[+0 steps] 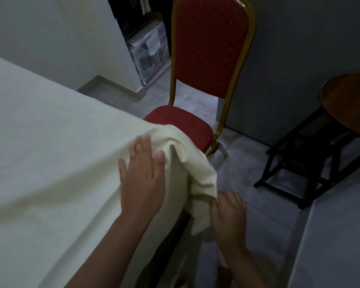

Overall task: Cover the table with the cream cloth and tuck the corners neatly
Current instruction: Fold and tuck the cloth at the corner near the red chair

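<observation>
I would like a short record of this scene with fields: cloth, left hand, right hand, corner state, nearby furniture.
cloth: cream cloth spread over the table top
left hand: left hand pressed flat on the cloth near the corner
right hand: right hand pinching the hanging corner flap
corner state: loose, bunched, not yet tucked
nearby furniture: red chair just beyond the corner; round wooden table at the right

Two hands here, left hand (142, 179) and right hand (227, 213). One cream cloth (50, 163), one red chair (208, 53). One round wooden table (349, 104) too.

One head-worn view, looking forward and steeply down, sits close above the left hand (142, 177) at the counter (40, 142) corner.
</observation>
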